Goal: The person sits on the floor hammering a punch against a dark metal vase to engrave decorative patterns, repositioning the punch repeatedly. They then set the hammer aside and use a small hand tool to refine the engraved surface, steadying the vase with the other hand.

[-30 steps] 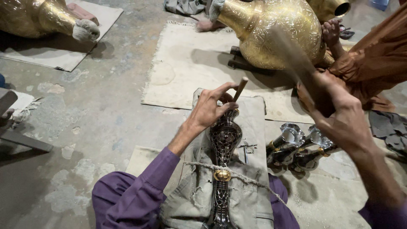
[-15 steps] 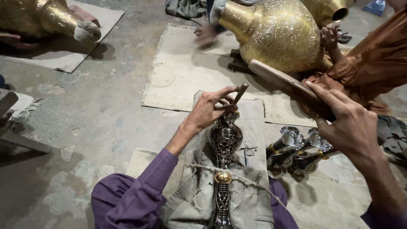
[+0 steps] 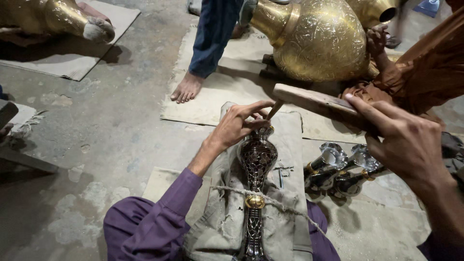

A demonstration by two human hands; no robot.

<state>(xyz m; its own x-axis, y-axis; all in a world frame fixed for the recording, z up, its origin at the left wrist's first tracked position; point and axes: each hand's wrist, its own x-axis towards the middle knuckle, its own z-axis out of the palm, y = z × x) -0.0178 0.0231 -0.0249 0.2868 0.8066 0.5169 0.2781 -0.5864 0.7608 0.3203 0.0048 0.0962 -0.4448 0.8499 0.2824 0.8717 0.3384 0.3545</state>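
My left hand pinches a small chisel against the top of a dark engraved metal vase. The vase lies on a grey cloth-wrapped block across my lap, tied down with a string, and a brass band circles its stem. In my right hand is a wooden mallet, its head just right of the chisel's top end. Purple sleeves cover both of my arms.
Several similar dark vases lie on the mat to my right. A big brass vessel rests beyond, touched by a person in brown. Another person's bare foot stands on the mat ahead. A second brass vessel lies far left.
The mallet has swung down from a raised, blurred position to just beside the chisel's end. A person in blue trousers has stepped onto the mat ahead. My left hand stays on the chisel.
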